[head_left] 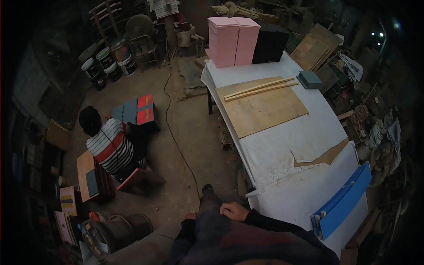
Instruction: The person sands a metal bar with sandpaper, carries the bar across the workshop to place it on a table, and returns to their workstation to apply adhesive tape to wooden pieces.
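Note:
My right hand (235,211) rests at the front of my body, its fingers curled against dark cloth; whether anything is in them I cannot make out. Little of my left hand (191,216) shows beyond a dark sleeve, and its fingers are too small to read. To the right of my hands stands a long table with a white cover (282,145). Blue boards (342,201) with light wooden pieces between them lie at its near right. Farther up are a plywood sheet (260,110) and thin wooden strips (260,90) on top of it.
Pink stacks (233,42) and black stacks (269,44) stand at the table's far end, near a grey-green block (310,80). A seated person (112,145) works beside red and grey sheets (143,109). A cable (172,132) crosses the floor; buckets (106,62) stand behind.

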`<state>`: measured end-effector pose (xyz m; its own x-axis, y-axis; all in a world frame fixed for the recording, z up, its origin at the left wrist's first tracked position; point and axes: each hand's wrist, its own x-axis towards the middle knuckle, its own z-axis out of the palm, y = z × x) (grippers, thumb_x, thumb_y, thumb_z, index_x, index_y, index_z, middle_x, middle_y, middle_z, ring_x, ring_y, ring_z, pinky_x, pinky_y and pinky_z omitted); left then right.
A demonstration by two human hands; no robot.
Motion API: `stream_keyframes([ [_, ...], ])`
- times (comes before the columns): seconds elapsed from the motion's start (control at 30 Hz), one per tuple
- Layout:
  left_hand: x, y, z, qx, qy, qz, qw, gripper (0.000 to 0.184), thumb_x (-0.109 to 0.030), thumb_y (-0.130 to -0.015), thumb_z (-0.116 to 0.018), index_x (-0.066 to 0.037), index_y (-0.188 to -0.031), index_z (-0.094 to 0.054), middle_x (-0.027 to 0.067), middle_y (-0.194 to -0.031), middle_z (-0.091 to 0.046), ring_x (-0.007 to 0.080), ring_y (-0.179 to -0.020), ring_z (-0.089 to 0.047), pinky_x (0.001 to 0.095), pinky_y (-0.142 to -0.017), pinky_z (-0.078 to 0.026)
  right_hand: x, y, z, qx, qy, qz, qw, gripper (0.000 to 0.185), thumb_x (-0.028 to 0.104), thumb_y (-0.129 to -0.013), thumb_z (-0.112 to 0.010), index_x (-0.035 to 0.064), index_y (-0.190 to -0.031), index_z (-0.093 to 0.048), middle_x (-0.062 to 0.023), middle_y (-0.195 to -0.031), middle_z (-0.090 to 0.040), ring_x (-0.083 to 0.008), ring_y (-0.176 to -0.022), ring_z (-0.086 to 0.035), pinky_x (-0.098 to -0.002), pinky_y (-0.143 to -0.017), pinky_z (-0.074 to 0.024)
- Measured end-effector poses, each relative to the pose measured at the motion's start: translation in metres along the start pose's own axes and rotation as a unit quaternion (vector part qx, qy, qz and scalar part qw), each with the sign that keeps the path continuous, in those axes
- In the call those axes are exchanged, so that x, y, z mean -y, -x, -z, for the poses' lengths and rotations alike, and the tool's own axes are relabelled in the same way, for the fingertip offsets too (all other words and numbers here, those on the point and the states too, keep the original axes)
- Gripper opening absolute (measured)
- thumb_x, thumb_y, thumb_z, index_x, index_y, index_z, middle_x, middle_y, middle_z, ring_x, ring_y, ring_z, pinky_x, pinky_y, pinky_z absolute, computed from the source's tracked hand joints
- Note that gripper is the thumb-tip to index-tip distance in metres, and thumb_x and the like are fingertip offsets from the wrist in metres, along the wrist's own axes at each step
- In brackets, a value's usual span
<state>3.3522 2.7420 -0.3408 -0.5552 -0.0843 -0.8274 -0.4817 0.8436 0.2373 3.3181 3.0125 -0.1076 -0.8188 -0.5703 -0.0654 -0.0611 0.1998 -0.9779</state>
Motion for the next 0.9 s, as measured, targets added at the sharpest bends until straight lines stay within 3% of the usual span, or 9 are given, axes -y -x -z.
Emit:
stream_keyframes([
  [0.07,-0.025,-0.002,0.067,-0.008,0.074,0.010,0.997,0.029,-0.026,-0.087,-0.053,0.002,-0.092,-0.060,0.0132,-0.080,-0.063,0.0277,-0.068,-0.060,0.0421,-0.067,-0.051,0.017,-0.048,0.014,0.049,0.023,-0.013,0.998,0.013,0.015,-0.086,-0.049,0.0029,-0.084,-0.054,-0.0099,-0.073,-0.057,-0.0193,-0.064,-0.055,-0.0323,-0.060,-0.0422],
  [0.1,-0.038,-0.009,0.095,-0.013,0.076,0.010,0.997,0.029,-0.026,-0.087,-0.053,0.002,-0.092,-0.060,0.0132,-0.080,-0.063,0.0277,-0.068,-0.060,0.0421,-0.067,-0.051,0.021,-0.077,0.027,0.051,0.024,-0.007,0.998,0.013,0.015,-0.086,-0.049,0.0029,-0.084,-0.054,-0.0099,-0.073,-0.057,-0.0193,-0.064,-0.055,-0.0323,-0.060,-0.0422],
  [0.17,-0.056,-0.015,0.145,-0.057,0.336,0.020,0.940,0.027,-0.023,-0.086,-0.055,0.003,-0.092,-0.059,0.0122,-0.080,-0.063,0.0225,-0.067,-0.061,0.0368,-0.062,-0.051,0.025,-0.135,0.046,0.072,0.082,0.014,0.994,0.013,0.015,-0.085,-0.050,0.0033,-0.084,-0.054,-0.0104,-0.072,-0.057,-0.0195,-0.062,-0.054,-0.0326,-0.059,-0.0419],
  [0.37,-0.080,-0.056,0.236,-0.110,0.529,0.002,0.841,0.024,-0.020,-0.085,-0.055,0.002,-0.094,-0.060,0.0106,-0.081,-0.063,0.0196,-0.065,-0.061,0.0327,-0.058,-0.052,0.026,-0.253,0.107,-0.010,0.061,-0.005,0.998,0.012,0.013,-0.083,-0.051,0.0022,-0.081,-0.056,-0.0077,-0.068,-0.056,-0.0148,-0.059,-0.052,-0.0294,-0.056,-0.0418],
  [0.53,-0.095,-0.079,0.259,-0.066,0.402,0.085,0.909,0.016,-0.014,-0.082,-0.058,0.001,-0.084,-0.063,0.0109,-0.081,-0.064,0.0194,-0.069,-0.062,0.0323,-0.066,-0.050,-0.022,-0.321,0.143,-0.044,0.039,-0.044,0.997,0.011,0.011,-0.081,-0.053,0.0011,-0.080,-0.057,-0.0062,-0.070,-0.059,-0.0124,-0.062,-0.054,-0.0283,-0.057,-0.0433],
  [0.67,-0.068,-0.138,0.263,-0.040,0.226,0.009,0.973,0.022,-0.022,-0.079,-0.060,-0.004,-0.091,-0.067,0.0129,-0.091,-0.066,0.0270,-0.077,-0.063,0.0379,-0.074,-0.049,-0.049,-0.392,0.170,0.004,0.029,-0.063,0.998,0.011,0.011,-0.080,-0.055,0.0010,-0.080,-0.059,-0.0088,-0.073,-0.060,-0.0160,-0.066,-0.057,-0.0291,-0.061,-0.0451],
  [0.73,-0.058,-0.192,0.270,-0.041,0.039,-0.064,0.996,0.029,-0.030,-0.079,-0.057,-0.007,-0.095,-0.067,0.0163,-0.098,-0.064,0.0318,-0.087,-0.061,0.0393,-0.079,-0.047,-0.052,-0.434,0.202,0.027,0.023,-0.051,0.998,0.012,0.013,-0.080,-0.057,0.0011,-0.080,-0.060,-0.0110,-0.073,-0.061,-0.0196,-0.067,-0.059,-0.0305,-0.063,-0.0459],
  [0.83,-0.089,-0.215,0.336,-0.131,0.086,-0.031,0.987,0.037,-0.037,-0.078,-0.055,-0.006,-0.095,-0.067,0.0189,-0.098,-0.063,0.0339,-0.090,-0.060,0.0401,-0.080,-0.047,-0.044,-0.509,0.256,0.016,0.025,-0.053,0.998,0.011,0.012,-0.080,-0.057,0.0014,-0.080,-0.061,-0.0101,-0.073,-0.061,-0.0184,-0.068,-0.059,-0.0299,-0.064,-0.0462],
  [0.9,-0.111,-0.247,0.378,-0.184,0.233,-0.027,0.955,0.030,-0.032,-0.076,-0.061,-0.004,-0.086,-0.066,0.0173,-0.082,-0.065,0.0319,-0.077,-0.062,0.0394,-0.071,-0.048,-0.046,-0.557,0.293,0.005,0.031,-0.080,0.996,0.010,0.011,-0.079,-0.057,0.0016,-0.081,-0.061,-0.0087,-0.073,-0.062,-0.0162,-0.068,-0.059,-0.0290,-0.064,-0.0465],
])
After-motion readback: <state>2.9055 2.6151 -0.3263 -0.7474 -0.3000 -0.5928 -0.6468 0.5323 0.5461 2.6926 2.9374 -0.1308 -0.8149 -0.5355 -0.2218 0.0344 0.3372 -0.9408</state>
